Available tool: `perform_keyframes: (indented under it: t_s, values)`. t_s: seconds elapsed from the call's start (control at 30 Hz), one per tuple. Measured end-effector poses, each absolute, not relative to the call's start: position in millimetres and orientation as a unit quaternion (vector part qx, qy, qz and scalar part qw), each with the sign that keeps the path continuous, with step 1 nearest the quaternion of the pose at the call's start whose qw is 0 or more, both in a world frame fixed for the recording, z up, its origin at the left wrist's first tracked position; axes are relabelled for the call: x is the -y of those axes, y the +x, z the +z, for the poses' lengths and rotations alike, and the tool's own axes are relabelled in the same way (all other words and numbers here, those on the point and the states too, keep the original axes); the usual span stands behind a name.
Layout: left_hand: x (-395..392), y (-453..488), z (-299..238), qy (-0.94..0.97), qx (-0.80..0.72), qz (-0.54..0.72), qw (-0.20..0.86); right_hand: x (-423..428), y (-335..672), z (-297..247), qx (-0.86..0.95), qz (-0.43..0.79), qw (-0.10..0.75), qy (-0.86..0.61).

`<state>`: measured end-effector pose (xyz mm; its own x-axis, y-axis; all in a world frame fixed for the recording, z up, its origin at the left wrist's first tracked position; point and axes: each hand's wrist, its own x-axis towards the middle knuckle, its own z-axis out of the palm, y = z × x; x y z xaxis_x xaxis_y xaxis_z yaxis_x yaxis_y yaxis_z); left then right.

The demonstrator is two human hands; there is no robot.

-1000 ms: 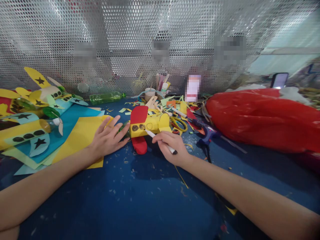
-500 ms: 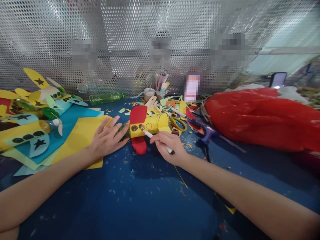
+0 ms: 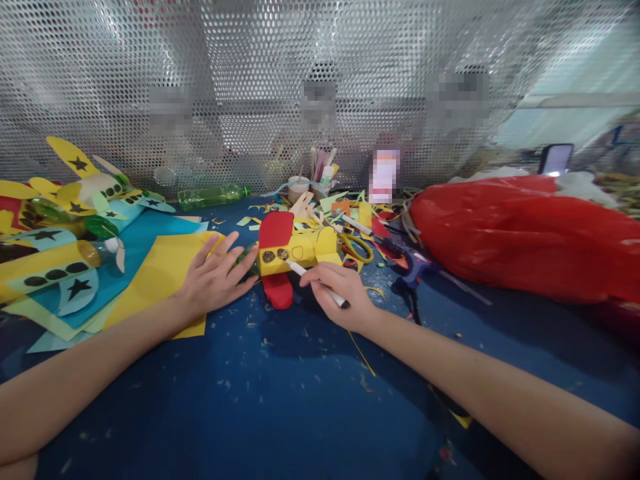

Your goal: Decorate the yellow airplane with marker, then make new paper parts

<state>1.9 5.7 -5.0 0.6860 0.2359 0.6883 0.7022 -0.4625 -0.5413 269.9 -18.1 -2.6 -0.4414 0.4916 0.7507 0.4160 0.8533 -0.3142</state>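
Note:
A toy plane (image 3: 305, 248) made of a green bottle wrapped in yellow paper, with red wings, lies in front of me. Two dark scribbled circles and one outlined circle mark its side. My right hand (image 3: 340, 293) is closed around a white marker (image 3: 323, 288) with a black end, its tip at the second circle. Fingers spread, my left hand (image 3: 217, 270) rests partly over a yellow paper sheet (image 3: 160, 267). Its fingertips are at the bottle's neck end, and I cannot tell how firmly they touch it.
Finished-looking paper planes (image 3: 55, 273) lie on coloured sheets at left. A green bottle (image 3: 213, 196) lies at the back. Yellow-handled scissors (image 3: 357, 248), paper scraps and a dark blue glue gun (image 3: 415, 263) are right of the plane. A red plastic bag (image 3: 520, 233) bulks at far right.
Almost nothing differs. The marker tip stays at the second circle, and both hands and the plane keep their places.

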Motion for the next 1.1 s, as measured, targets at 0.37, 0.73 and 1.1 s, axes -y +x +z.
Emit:
perform_keyframes:
  t_s: [0.37,0.73,1.1]
  values:
    - [-6.4,0.0,-7.0,-0.827,0.297,-0.278,0.389,19.2,272.3,-2.8,0.806,0.049,0.502,-0.311]
    - [-3.6,4.0,-2.7,-0.803,0.3,-0.265,0.441,17.6,274.7,-2.5,0.788,0.073,0.511,-0.337]
    - [-6.0,0.1,-5.0,-0.809,0.286,-0.264,0.441,15.6,273.9,-2.1,0.814,0.064,0.492,-0.301]
